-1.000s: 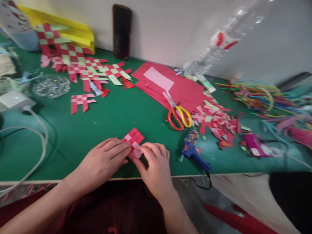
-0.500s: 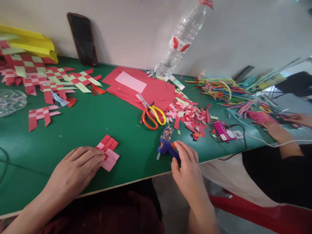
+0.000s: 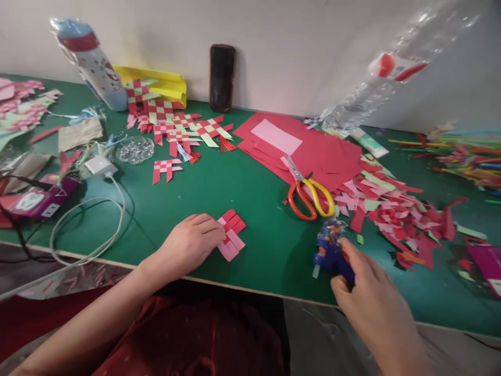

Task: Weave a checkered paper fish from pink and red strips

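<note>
The woven paper piece (image 3: 235, 241) lies flat on the green table (image 3: 270, 261) close to its front edge, the fingers of the left hand (image 3: 195, 241) bent over its left side; whether they pinch or merely press, I can't tell. The right hand (image 3: 378, 300) has its fingers wrapped around the handle of the blue glue gun (image 3: 327, 254). Slack left fingers could let the weave skew; a careless swing might knock the nearby scissors (image 3: 327, 201) or scatter the paper scraps (image 3: 395, 209).
</note>
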### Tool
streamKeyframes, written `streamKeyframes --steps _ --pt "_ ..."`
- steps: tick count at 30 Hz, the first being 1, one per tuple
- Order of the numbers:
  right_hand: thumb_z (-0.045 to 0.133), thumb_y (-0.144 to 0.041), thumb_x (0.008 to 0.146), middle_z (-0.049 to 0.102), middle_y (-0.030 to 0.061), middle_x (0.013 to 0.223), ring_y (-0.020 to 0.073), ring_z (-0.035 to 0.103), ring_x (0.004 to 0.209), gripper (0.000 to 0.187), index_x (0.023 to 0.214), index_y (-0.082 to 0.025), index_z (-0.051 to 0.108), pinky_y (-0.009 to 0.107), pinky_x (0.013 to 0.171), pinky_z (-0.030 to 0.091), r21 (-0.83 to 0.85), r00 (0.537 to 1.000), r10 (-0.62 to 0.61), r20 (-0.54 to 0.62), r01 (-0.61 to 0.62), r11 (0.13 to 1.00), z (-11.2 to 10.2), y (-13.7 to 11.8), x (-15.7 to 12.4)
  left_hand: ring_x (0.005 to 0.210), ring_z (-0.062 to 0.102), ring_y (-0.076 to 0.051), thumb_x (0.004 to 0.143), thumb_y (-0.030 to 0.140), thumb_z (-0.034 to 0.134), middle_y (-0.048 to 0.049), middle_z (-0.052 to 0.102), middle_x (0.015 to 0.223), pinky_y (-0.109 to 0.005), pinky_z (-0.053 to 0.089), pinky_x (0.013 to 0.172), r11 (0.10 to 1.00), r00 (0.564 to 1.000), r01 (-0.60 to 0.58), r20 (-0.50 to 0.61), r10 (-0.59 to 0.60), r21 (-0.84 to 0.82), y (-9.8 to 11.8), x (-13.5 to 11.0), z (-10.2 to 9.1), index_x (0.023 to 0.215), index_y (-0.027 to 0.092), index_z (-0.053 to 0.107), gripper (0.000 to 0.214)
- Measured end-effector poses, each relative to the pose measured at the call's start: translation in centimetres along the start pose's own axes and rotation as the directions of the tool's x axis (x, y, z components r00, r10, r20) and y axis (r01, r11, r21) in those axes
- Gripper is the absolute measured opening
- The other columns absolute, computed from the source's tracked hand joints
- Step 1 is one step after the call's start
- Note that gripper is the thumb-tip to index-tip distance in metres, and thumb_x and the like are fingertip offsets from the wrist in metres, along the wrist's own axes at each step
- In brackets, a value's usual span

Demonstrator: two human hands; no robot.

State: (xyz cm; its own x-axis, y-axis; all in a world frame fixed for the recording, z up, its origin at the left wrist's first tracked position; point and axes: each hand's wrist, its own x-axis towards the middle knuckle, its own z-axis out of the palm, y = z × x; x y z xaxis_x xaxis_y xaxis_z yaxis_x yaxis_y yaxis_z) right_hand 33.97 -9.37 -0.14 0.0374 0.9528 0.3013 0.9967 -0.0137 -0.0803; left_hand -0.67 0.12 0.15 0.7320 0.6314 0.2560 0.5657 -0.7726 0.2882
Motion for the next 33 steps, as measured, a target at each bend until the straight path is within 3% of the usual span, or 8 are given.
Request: streamKeyframes --steps 7,9,12,14,19,25,29,33 --pt "0.058 -0.031 0.090 0.069 0.0158 0.112 0.0303 0.070 0.093 0.052 0.139 -0.016 0.051 0.041 0.080 0.056 0.023 0.954 0.071 -0.291 -0.068 0.997 -2.6 -1.6 -0.5 0.085 0.061 -0.017 0.098 0.013 0.038 -0.0047 0.067 0.088 -0.031 0.049 0.079 0.994 0.990 0.108 0.094 -0.107 -0.011 0.0 1.5 -0.2 0.094 0.016 0.064 0.026" --pt "0.060 -0.028 0.090 0.071 0.0166 0.106 0.0284 0.071 0.087 0.044 0.131 -0.012 0.058 0.037 0.076 0.058 0.030 0.955 0.035 -0.293 -0.028 0.999 -3.8 -2.3 -0.2 0.082 0.061 -0.017 0.097 0.013 0.039 -0.0041 0.066 0.086 -0.030 0.049 0.077 0.983 0.977 0.179 0.125 -0.173 -0.036 0.0 1.9 -0.2 0.094 0.016 0.061 0.023" --pt "0.064 -0.025 0.087 0.075 0.0105 0.095 0.0251 0.073 0.082 0.030 0.117 -0.017 0.065 0.031 0.070 0.060 0.134 0.976 -0.121 -0.182 0.147 0.980 -4.8 -3.7 0.4 0.082 0.061 -0.018 0.094 0.011 0.042 -0.0032 0.066 0.088 -0.031 0.049 0.075 0.961 0.955 0.268 0.153 -0.255 -0.071 0.1 2.4 -0.4 0.097 0.017 0.057 0.017" --pt "0.060 -0.025 0.089 0.076 0.0061 0.095 0.0232 0.073 0.084 0.025 0.113 -0.021 0.065 0.029 0.069 0.060 0.296 0.980 -0.161 -0.113 0.188 0.936 -4.6 -4.6 0.6 0.082 0.062 -0.019 0.091 0.010 0.044 -0.0032 0.065 0.088 -0.032 0.050 0.076 0.952 0.943 0.297 0.180 -0.280 -0.074 0.1 2.7 -0.5 0.099 0.017 0.055 0.015" --pt "0.053 -0.032 0.093 0.073 0.0078 0.108 0.0207 0.073 0.085 0.035 0.126 -0.022 0.060 0.026 0.068 0.061 0.623 0.989 -0.076 0.125 -0.019 0.782 -2.2 -6.5 0.2 0.090 0.064 -0.020 0.088 0.009 0.047 -0.0060 0.067 0.099 -0.034 0.050 0.082 0.949 0.935 0.309 0.207 -0.289 -0.069 0.0 3.1 -0.6 0.106 0.017 0.055 0.022" --pt "0.051 -0.034 0.095 0.073 0.0086 0.102 0.0128 0.065 0.060 0.045 0.138 -0.024 0.044 0.023 0.054 0.059 0.778 0.910 -0.024 0.415 -0.341 0.528 -0.9 -7.7 0.7 0.087 0.064 -0.020 0.089 0.007 0.045 -0.0072 0.068 0.098 -0.034 0.049 0.083 0.965 0.954 0.258 0.172 -0.246 -0.052 0.2 3.3 -0.4 0.112 0.015 0.055 0.027" --pt "0.052 -0.036 0.094 0.071 0.0099 0.105 0.0130 0.065 0.061 0.041 0.133 -0.024 0.046 0.024 0.055 0.059 0.775 0.889 -0.016 0.458 -0.390 0.497 -0.4 -7.7 1.0 0.076 0.060 -0.019 0.089 0.005 0.041 -0.0052 0.065 0.086 -0.034 0.048 0.078 0.967 0.965 0.240 0.131 -0.228 -0.089 0.3 3.2 -0.3 0.102 0.014 0.055 0.021" --pt "0.051 -0.037 0.095 0.069 0.0077 0.098 0.0118 0.063 0.061 0.029 0.120 -0.024 0.053 0.022 0.054 0.057 0.782 0.903 -0.050 0.427 -0.341 0.522 -0.3 -7.8 1.5 0.068 0.053 -0.016 0.090 0.005 0.037 -0.0028 0.060 0.078 -0.034 0.046 0.074 0.959 0.963 0.253 0.132 -0.237 -0.130 0.4 3.2 -0.4 0.092 0.016 0.051 0.018"
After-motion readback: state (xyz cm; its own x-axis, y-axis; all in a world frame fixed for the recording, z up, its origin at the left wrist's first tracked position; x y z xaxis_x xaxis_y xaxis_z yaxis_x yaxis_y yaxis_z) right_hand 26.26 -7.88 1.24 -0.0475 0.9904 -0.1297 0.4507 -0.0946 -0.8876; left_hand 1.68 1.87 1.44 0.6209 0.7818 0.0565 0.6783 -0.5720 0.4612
